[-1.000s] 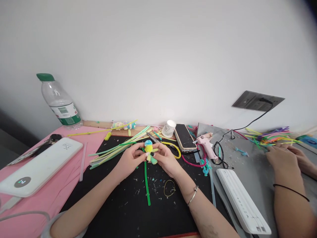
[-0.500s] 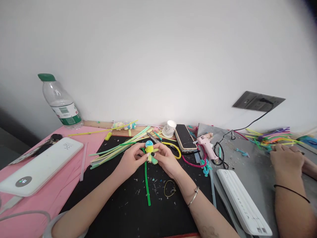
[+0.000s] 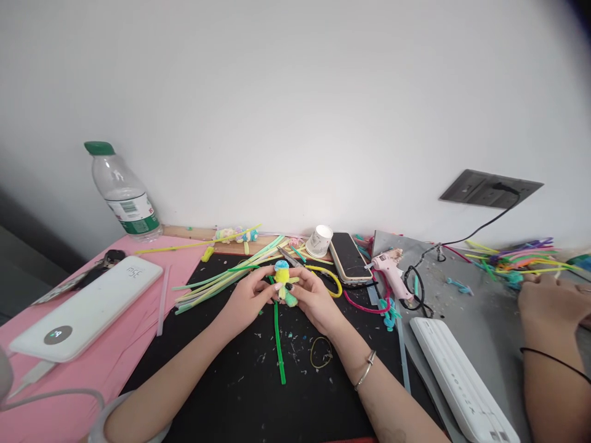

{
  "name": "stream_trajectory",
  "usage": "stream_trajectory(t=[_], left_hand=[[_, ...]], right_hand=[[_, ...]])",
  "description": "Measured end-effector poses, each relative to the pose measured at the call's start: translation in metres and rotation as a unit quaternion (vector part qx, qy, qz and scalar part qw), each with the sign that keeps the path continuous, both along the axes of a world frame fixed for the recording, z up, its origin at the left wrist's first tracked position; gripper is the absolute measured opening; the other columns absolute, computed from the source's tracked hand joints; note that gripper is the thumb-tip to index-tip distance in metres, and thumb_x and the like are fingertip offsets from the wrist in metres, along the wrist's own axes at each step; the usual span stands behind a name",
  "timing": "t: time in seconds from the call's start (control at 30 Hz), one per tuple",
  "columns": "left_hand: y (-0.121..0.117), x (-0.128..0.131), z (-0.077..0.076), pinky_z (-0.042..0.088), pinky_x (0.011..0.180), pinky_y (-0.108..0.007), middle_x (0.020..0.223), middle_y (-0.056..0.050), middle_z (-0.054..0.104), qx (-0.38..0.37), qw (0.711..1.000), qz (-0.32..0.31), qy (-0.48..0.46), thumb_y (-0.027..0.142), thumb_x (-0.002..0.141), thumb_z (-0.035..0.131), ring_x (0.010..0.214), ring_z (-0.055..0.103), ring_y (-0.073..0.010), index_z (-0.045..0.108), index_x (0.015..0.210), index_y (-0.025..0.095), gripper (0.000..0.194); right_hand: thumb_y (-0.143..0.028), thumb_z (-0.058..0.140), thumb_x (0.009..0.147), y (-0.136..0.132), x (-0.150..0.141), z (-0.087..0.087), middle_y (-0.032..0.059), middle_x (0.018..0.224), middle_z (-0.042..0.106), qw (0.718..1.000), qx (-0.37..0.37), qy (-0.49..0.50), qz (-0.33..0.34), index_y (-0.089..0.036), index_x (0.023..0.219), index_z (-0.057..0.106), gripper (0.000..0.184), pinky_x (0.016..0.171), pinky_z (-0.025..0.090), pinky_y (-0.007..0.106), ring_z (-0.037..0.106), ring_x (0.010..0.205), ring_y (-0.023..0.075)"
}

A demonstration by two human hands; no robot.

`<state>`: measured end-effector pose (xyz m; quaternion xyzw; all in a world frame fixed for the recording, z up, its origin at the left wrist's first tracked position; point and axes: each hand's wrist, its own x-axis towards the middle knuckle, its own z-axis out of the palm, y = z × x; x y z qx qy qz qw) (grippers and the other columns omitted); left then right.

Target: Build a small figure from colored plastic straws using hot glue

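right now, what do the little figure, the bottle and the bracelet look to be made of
Figure: probably fuzzy pipe cleaner, matte; its surface looks soft and fluffy, though any wire inside is hidden.
Bottle: most likely clear plastic, glossy; the upper part is see-through with highlights.
Bracelet: seemingly metal, polished; it is silvery and shiny, but plating can't be ruled out.

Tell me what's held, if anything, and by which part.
The left hand and right hand hold a small fuzzy figure between them, by the sides of its middle, below its blue top.
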<state>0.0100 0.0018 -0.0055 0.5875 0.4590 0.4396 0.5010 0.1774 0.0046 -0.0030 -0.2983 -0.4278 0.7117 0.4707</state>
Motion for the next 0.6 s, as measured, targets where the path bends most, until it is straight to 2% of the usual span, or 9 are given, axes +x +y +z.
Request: stream_trajectory(t=[0.3, 0.6], left_hand=[[-0.0015, -0.0003, 0.0010, 0.056, 0.066, -0.031, 0.093, -0.004, 0.070, 0.005, 1.000, -0.019, 0.000, 0.037, 0.079, 0.061, 0.073, 0.067, -0.0184, 0.056, 0.118, 0.020, 0.043], [-0.0041, -0.0024, 0.0005, 0.054, 0.067, -0.029, 0.090, -0.003, 0.067, 0.012, 1.000, -0.017, 0.022, 0.035, 0.081, 0.059, 0.073, 0.064, -0.0166, 0.055, 0.115, 0.019, 0.037]], right_hand=[[-0.026, 0.078, 0.070, 0.0003, 0.0018, -0.0002, 0.0013, 0.084, 0.068, 1.000, -0.013, -0.007, 0.010, -0.019, 0.094, 0.063, 0.029, 0.066, 0.051, 0.024, 0.064, 0.071, 0.0128], [-0.027, 0.080, 0.068, 0.0005, 0.0012, -0.0044, 0.0006, 0.082, 0.069, 1.000, -0.004, -0.014, 0.012, -0.018, 0.091, 0.063, 0.030, 0.066, 0.050, 0.023, 0.064, 0.068, 0.0116]])
